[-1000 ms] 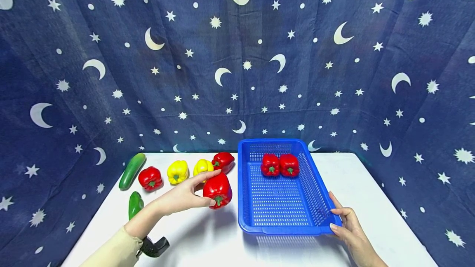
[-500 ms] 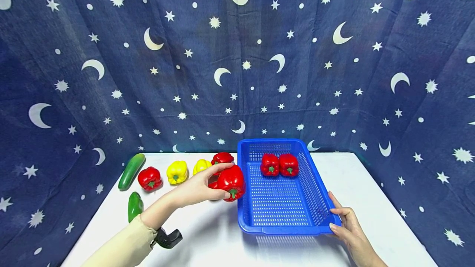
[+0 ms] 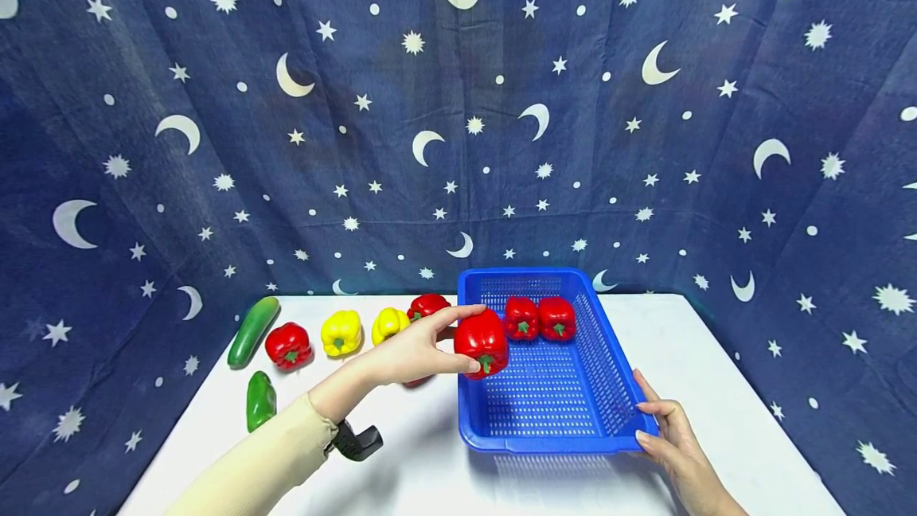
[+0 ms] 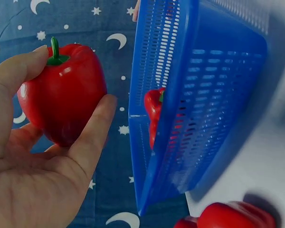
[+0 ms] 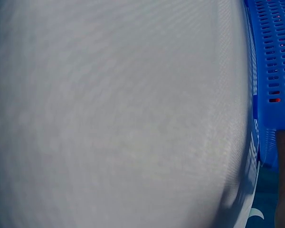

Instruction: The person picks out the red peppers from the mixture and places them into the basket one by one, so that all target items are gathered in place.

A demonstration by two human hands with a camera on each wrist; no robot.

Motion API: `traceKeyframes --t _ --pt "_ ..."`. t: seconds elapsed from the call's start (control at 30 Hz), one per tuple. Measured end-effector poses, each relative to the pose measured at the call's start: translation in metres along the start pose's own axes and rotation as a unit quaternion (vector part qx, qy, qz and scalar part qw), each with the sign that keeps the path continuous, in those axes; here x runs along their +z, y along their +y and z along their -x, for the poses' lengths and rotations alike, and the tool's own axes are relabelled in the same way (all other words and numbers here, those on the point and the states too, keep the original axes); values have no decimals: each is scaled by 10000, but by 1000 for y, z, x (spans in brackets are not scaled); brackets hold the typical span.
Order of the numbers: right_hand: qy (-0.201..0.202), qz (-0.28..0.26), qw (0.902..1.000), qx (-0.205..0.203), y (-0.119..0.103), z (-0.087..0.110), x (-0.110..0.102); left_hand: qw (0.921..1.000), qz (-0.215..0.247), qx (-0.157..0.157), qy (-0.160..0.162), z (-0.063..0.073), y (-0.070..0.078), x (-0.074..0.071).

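My left hand [image 3: 408,353] holds a red bell pepper [image 3: 481,343] by its sides, between thumb and fingers. The pepper, its green stem toward me, overlaps the left rim of a blue perforated plastic basket [image 3: 559,445] in the head view. In the left wrist view this pepper [image 4: 64,95] is clear of the basket wall [image 4: 213,90]. Two more red bell peppers [image 3: 557,318] lie side by side at the basket's far end. My right hand [image 3: 677,440] grips the basket's near right corner, thumb on the rim and fingers along the outer side.
Left of the basket on the white table [image 3: 401,468] lie a cucumber [image 3: 254,332], a green pepper [image 3: 261,400], two yellow bell peppers [image 3: 341,333] and a red one [image 3: 290,345]. Another red pepper [image 3: 428,306] sits behind my left hand. A starry blue curtain [image 3: 387,126] hangs behind.
My left hand has carried the red bell pepper rightward and upward, from beside the basket to over its left rim. My right hand and the basket stay in place.
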State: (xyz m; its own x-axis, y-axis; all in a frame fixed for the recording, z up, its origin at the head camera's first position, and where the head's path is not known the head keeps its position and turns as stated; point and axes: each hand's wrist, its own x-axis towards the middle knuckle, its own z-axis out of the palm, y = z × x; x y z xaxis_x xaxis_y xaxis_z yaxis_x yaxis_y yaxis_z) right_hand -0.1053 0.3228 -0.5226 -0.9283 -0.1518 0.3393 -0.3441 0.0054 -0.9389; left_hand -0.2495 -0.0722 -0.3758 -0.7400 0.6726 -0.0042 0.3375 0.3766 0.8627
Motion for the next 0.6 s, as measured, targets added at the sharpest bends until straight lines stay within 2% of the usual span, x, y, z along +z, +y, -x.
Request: traceKeyframes --t 0.13,0.3,0.4,0.6 --pt "14 36 10000 76 1 0 -1 9998 -156 135 -68 -10 5 4" --pt "-30 -34 10000 -32 2 0 -1 9992 -374 56 -126 -21 13 9" --pt "-40 -121 9999 -30 2 0 -1 9991 -366 75 -197 -27 16 12" --pt "88 2 9997 242 -1 0 0 9990 -232 227 -306 -40 21 18"
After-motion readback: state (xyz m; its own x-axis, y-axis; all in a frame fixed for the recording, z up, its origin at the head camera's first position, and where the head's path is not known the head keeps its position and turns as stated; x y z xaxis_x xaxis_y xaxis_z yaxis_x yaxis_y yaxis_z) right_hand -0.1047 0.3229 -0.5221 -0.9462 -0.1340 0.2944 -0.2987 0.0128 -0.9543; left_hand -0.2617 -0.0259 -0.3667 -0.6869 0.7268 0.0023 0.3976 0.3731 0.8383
